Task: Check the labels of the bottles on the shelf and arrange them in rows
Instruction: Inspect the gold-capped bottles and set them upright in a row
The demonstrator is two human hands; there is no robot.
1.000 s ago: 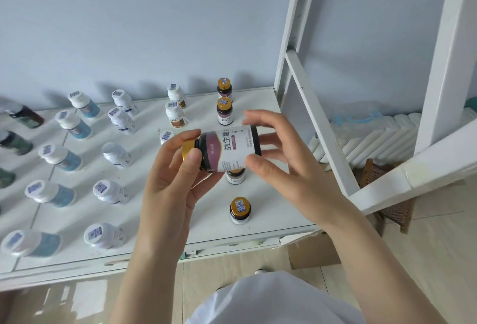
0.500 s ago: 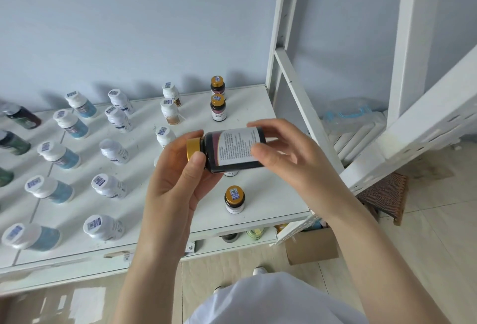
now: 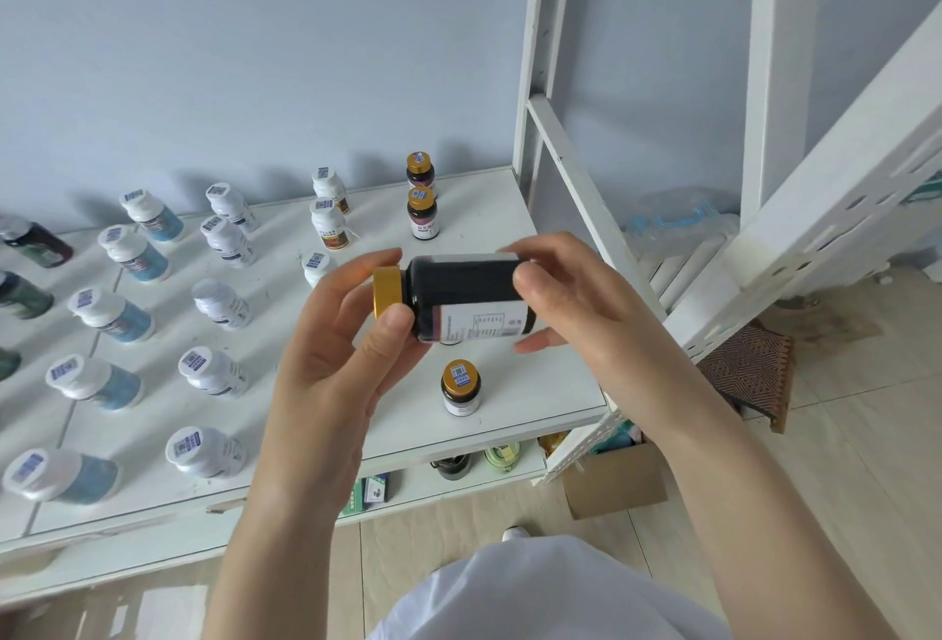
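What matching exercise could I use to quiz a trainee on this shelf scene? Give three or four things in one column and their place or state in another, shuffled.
Things:
1. dark glass bottle with gold cap
2. small gold-capped bottle near the shelf's front edge
3. brown cardboard box
4. white-capped bottle with blue label at the front left

Places or states:
A. on the floor under the shelf's right end
B. held sideways in both hands
C. standing upright below the hands
D. standing at the shelf's near left corner

Pairs: 1-B, 2-C, 3-A, 4-D
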